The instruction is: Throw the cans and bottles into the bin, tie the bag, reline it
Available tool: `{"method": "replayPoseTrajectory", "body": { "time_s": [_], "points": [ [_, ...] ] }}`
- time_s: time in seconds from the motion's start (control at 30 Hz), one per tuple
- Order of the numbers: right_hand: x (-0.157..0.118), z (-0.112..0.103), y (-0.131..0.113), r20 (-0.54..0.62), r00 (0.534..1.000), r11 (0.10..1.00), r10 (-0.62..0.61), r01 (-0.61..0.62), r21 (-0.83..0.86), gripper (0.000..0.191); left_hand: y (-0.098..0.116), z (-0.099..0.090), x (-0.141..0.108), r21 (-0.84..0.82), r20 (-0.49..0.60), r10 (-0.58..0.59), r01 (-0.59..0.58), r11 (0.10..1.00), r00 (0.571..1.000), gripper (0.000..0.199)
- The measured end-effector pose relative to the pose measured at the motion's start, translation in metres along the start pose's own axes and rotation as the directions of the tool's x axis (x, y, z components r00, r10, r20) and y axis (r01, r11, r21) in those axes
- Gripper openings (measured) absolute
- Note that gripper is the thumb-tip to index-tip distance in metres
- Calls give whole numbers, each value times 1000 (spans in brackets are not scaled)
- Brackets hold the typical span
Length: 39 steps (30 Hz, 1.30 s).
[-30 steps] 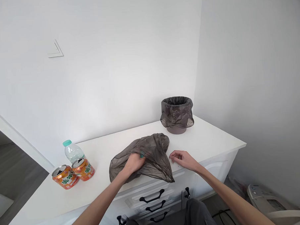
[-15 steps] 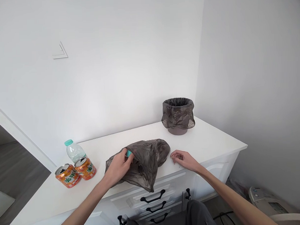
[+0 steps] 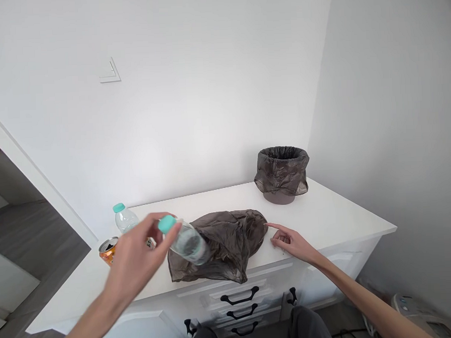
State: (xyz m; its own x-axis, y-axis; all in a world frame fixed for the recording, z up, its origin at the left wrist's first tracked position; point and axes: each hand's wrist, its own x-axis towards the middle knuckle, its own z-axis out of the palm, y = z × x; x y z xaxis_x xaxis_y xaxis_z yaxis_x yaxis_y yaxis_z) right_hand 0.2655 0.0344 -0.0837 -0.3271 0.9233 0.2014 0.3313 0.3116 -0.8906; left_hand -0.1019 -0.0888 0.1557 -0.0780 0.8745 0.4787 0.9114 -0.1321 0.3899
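My left hand point(image 3: 141, 252) grips a clear plastic bottle point(image 3: 191, 245) by its neck, just under the turquoise cap. The bottle is tilted above the left part of a dark translucent plastic bag point(image 3: 228, 238), which lies crumpled on the white cabinet top. My right hand point(image 3: 294, 243) is beside the bag's right end, index finger stretched out at its edge and the other fingers curled. Behind my left hand stand a second clear bottle point(image 3: 125, 219) with a turquoise cap and an orange can point(image 3: 108, 250); the other can is almost wholly hidden by the hand.
A small bin point(image 3: 281, 174) lined with a dark bag stands at the back right of the cabinet top point(image 3: 347, 213). Black-handled drawers point(image 3: 239, 296) are below the front edge. A beige device point(image 3: 418, 310) sits at the lower right.
My left hand has drawn the bottle out of the bag and moved left with it. My right index finger has stretched out toward the bag. The view has shifted slightly.
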Motion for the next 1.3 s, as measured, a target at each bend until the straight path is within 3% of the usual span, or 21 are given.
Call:
{"method": "replayPoseTrajectory", "body": {
  "time_s": [0.1,0.17,0.33,0.5,0.9,1.07,1.3],
  "points": [
    [0,1,3,-3,1000,1000,9,-9,-8,56,-6,-26,25,140,-111,-10,26,990,994,56],
    [0,1,5,-8,1000,1000,12,-12,-15,54,-13,-30,47,221,-113,0,26,975,994,57],
    [1,0,6,0,1000,1000,12,-12,-23,52,-46,-6,99,388,59,-93,63,920,994,54],
    [3,-3,2,15,999,999,32,-31,-31,49,-81,17,129,539,162,-179,65,840,970,55],
    [3,-5,-2,36,998,998,50,-49,-47,43,-124,23,142,696,150,-229,62,716,962,61],
    [3,-3,-1,25,998,998,58,-57,-37,41,-128,20,145,723,154,-233,51,689,960,63],
    [5,-1,3,7,998,998,56,-56,-6,40,-120,6,138,689,173,-234,52,723,957,71]
  ]
}}
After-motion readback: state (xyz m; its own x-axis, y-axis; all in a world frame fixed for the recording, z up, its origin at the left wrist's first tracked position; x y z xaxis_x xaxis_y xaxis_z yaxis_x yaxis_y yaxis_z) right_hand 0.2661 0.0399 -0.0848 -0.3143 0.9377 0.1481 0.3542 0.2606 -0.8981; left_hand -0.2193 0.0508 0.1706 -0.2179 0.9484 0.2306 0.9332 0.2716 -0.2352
